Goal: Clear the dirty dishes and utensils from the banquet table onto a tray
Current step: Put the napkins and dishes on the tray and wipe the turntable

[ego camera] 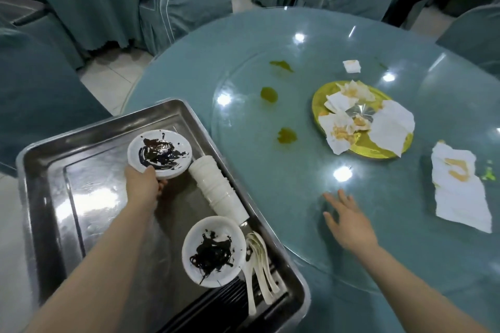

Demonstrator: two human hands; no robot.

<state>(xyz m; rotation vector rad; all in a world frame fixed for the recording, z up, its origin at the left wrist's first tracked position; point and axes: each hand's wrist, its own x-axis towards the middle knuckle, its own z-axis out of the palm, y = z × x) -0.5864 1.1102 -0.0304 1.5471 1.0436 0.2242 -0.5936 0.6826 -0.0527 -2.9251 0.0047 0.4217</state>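
Head view: my left hand (142, 184) grips the rim of a round white plate (159, 153) smeared black, over the shiny metal tray (54, 170). My right hand (349, 220) hovers flat, fingers spread, above the glossy glass table (297, 48).

I see the rectangular steel tray (48, 159) left of the round glass-topped table (297, 35). In it, the sauce-smeared white plate (159, 153) lies behind the stacked white cups (216, 192); another smeared white plate (213, 249) lies nearer, white ceramic spoons (259, 265) to its right. The round gold plate (378, 149) sits on the table.
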